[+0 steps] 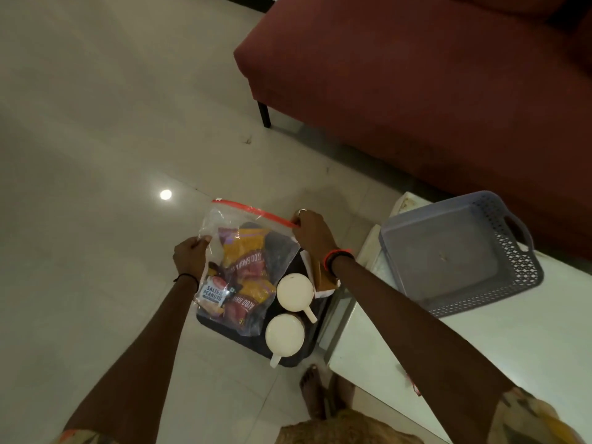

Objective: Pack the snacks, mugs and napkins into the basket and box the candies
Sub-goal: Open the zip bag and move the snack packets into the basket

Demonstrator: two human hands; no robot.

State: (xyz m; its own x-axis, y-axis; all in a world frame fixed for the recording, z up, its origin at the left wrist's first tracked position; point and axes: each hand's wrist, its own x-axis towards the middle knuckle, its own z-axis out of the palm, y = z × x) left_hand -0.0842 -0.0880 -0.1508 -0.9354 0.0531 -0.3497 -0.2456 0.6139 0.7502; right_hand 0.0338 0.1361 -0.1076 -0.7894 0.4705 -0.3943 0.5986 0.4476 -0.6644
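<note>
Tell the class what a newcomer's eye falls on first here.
The clear plastic zip bag of snack packets, held centre by left hand and right hand. Beside it, two cream mugs on a dark tray; at right, an empty grey perforated plastic basket on the white table.

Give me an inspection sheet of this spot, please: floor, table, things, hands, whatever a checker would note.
Surface: pale tiled floor; white table at the right.
Job's things: clear zip bag of snack packets, held above a dark tray on the floor; two white mugs on the tray; grey basket on the table.
Clutter: brown and white paper at the tray's edge, possibly napkins.
Grippers: left hand grips the bag's side; right hand pinches the end of its red zip strip.
Cables: nothing seen.
Surroundings: red sofa behind the table; a bare foot near the tray.
</note>
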